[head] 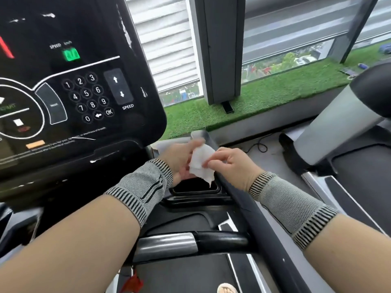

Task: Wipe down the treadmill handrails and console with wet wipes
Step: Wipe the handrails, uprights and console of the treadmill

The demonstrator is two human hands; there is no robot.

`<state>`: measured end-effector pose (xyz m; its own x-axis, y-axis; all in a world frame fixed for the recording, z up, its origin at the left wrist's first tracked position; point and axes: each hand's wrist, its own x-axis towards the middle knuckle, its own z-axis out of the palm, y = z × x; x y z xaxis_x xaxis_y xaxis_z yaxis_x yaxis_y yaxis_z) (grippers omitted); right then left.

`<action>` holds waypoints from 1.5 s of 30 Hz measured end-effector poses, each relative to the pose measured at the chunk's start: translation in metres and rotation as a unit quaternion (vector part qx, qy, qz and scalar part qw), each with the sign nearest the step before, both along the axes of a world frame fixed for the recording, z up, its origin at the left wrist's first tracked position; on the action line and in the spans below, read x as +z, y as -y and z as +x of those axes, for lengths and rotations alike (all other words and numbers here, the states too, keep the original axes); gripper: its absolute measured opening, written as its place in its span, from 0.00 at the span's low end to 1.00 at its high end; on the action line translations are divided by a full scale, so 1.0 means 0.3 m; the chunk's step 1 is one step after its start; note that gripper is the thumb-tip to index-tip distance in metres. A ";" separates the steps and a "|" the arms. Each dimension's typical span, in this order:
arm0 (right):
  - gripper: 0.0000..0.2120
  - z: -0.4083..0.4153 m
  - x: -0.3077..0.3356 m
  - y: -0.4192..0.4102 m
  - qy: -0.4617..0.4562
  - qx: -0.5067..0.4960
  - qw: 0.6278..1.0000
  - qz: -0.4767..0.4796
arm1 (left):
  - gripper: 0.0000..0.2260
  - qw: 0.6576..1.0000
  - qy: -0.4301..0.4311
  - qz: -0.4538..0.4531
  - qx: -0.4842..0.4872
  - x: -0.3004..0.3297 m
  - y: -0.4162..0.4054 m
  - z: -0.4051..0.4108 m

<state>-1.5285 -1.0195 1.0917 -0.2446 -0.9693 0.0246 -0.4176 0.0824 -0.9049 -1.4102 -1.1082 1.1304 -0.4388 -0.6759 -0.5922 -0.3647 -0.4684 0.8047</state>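
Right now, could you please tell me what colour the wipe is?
White; the wet wipe, held by both hands, shows best in the head view.

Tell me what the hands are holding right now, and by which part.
Both hold one white wet wipe: the left hand grips its left side, the right hand pinches its right edge.

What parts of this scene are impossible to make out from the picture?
Head view:
- The console: its left part is cut off by the frame edge, and the fine print under the keypad is too blurred to read.
- The speed readout: green digits are blurred.
- The wipe: partly covered by the left hand and right hand.
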 end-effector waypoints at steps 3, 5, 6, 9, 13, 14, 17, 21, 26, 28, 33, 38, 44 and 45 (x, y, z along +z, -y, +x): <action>0.07 -0.019 -0.038 0.024 0.185 -0.130 0.974 0.006 | 0.05 1.000 -0.010 -0.023 -0.018 -0.009 0.006 0.004; 0.13 -0.027 -0.058 0.031 0.443 -0.139 0.884 0.058 | 0.08 0.999 -0.041 -0.017 0.008 -0.008 0.019 0.000; 0.12 -0.029 -0.061 0.027 0.535 -0.127 0.831 0.085 | 0.10 0.998 -0.048 -0.015 0.021 -0.011 0.030 -0.002; 0.03 -0.038 -0.073 0.038 0.574 -0.115 0.804 0.104 | 0.12 0.999 -0.011 -0.047 0.018 -0.034 0.055 -0.008; 0.10 -0.050 -0.107 0.080 0.235 -0.203 0.950 0.040 | 0.05 0.977 0.127 -0.165 -0.054 -0.077 0.052 -0.038; 0.11 -0.048 -0.108 0.084 0.134 -0.195 0.971 0.013 | 0.06 0.972 0.145 -0.172 -0.063 -0.087 0.051 -0.051; 0.07 -0.025 -0.124 0.078 0.100 -0.110 0.989 -0.017 | 0.04 0.989 0.115 -0.090 -0.031 -0.103 0.051 -0.090; 0.08 -0.072 -0.170 0.094 0.047 -0.106 0.993 0.010 | 0.08 0.996 0.078 0.006 -0.032 -0.113 0.067 -0.103; 0.07 -0.194 -0.208 0.264 -0.061 -0.110 0.992 0.014 | 0.09 0.970 0.175 -0.145 -0.083 -0.153 0.138 -0.096; 0.02 -0.222 -0.192 0.373 -0.116 -0.088 0.989 0.017 | 0.11 0.932 0.240 -0.238 -0.129 -0.179 0.168 -0.077; 0.16 -0.197 -0.187 0.583 -0.241 -0.013 0.969 0.053 | 0.14 0.847 0.338 -0.356 -0.206 -0.197 0.180 -0.058; 0.14 -0.186 -0.199 0.520 -0.240 0.085 0.963 0.093 | 0.17 0.804 0.364 -0.381 -0.276 -0.198 0.159 -0.060; 0.11 -0.214 -0.194 0.115 -0.165 0.161 0.971 0.065 | 0.16 0.785 0.363 -0.406 -0.295 -0.183 0.149 -0.054; 0.11 -0.219 -0.201 0.096 -0.159 0.161 0.972 0.070 | 0.16 0.787 0.362 -0.405 -0.291 -0.183 0.151 -0.054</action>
